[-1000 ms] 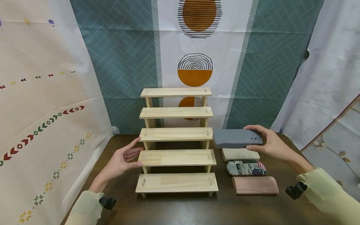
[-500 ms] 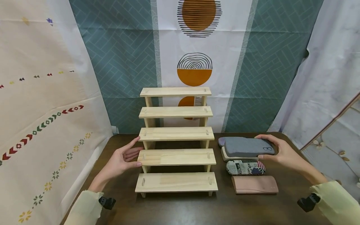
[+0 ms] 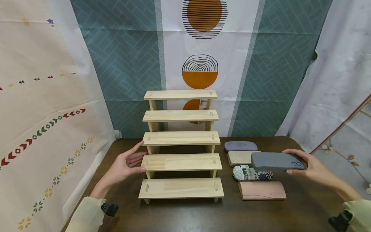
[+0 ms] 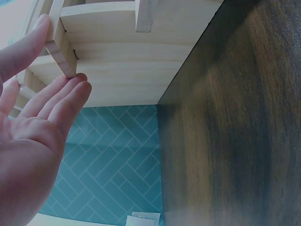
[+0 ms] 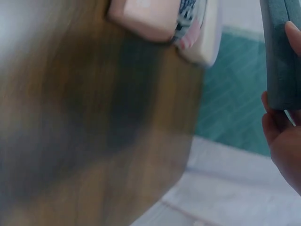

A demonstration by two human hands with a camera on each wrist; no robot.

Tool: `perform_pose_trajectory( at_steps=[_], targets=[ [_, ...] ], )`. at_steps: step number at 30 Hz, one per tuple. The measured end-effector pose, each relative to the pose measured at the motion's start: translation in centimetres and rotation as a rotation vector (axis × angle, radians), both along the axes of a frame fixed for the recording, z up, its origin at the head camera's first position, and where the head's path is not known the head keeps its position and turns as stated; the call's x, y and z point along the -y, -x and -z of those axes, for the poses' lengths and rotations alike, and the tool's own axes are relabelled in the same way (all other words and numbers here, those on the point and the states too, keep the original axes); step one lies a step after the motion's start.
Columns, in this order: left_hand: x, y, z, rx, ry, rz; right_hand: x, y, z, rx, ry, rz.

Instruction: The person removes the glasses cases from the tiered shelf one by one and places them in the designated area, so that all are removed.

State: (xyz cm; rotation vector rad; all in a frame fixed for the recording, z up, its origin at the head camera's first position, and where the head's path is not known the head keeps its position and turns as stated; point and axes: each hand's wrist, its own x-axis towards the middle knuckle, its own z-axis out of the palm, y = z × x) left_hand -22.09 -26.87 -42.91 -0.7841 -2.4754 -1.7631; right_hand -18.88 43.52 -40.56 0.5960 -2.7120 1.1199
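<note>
In the head view my right hand [image 3: 308,166] grips the right end of a grey glasses case [image 3: 276,161], thumb on the near side and fingers over the far side. The case hovers over the row of other cases, overlapping the cream and newspaper-print ones. The right wrist view catches the grey case [image 5: 282,56] at its right edge. On the left, my left hand [image 3: 124,166] holds the left side of a pale wooden tiered display shelf [image 3: 182,162]. In the left wrist view its thumb and fingers are on opposite sides of a board end [image 4: 62,56].
Right of the shelf lie a purple glasses case [image 3: 240,146], a cream case [image 3: 239,157], a newspaper-print case [image 3: 250,173] and a pink case [image 3: 262,190]. All are on a dark wooden table [image 3: 185,217]. A patterned cloth [image 3: 130,64] hangs behind.
My right hand has carried the grey glasses case right and toward me, away from the shelf's side, uncovering the purple case. My left hand stays at the shelf.
</note>
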Motion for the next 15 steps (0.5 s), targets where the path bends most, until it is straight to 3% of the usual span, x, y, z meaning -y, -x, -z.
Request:
perform_pose_trajectory(
  at_steps=[5, 15],
  targets=[
    [0.0, 0.0, 0.0, -0.003, -0.006, 0.002, -2.8, -0.2, 0.8, 0.048, -0.031, 0.051],
    [0.0, 0.0, 0.0, -0.014, 0.004, -0.002, -7.2, -0.1, 2.3, 0.187, -0.214, 0.183]
  ],
)
